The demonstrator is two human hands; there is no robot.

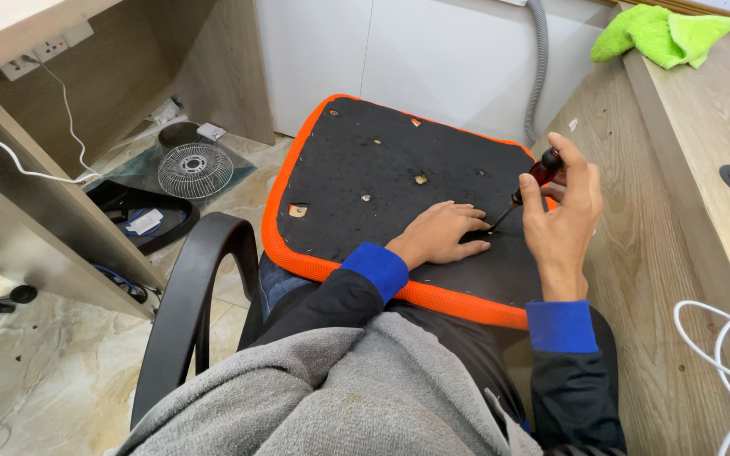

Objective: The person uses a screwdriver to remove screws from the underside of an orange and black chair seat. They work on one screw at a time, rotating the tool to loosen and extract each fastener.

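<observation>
Two hands on seat cushion, right hand gripping screwdriver

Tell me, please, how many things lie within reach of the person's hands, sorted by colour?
Black and orange: 1, the seat cushion under the left hand.
Red and black: 1, the screwdriver in the right hand.
Green: 1, the cloth.
White: 1, the cable.
Total: 4

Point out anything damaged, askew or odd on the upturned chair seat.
The black, orange-edged chair seat lies underside up across the person's lap, its black backing torn in small holes showing pale material beneath. The left hand presses it flat; the right hand holds a red-handled screwdriver tilted, tip near the left fingers.
</observation>
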